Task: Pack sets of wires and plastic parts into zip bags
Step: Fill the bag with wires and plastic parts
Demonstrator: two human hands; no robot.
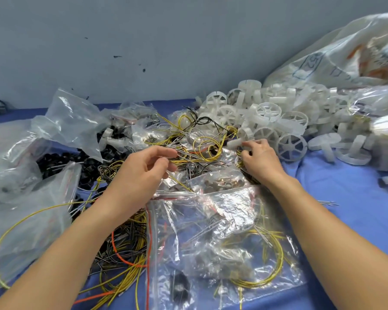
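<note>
Tangled yellow wires (189,161) lie left of white spoked plastic wheels (291,147). The left hand (143,173) pinches the wires, fingers curled; the right hand (261,158) pinches a white plastic part (234,143).

bare blue tabletop (345,198) lies open at three o'clock; white plastic wheels (278,128) crowd one o'clock, tangled wires (126,249) and zip bags (222,242) block six.

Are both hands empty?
No, the left hand pinches wires and the right hand pinches a white part.
</note>
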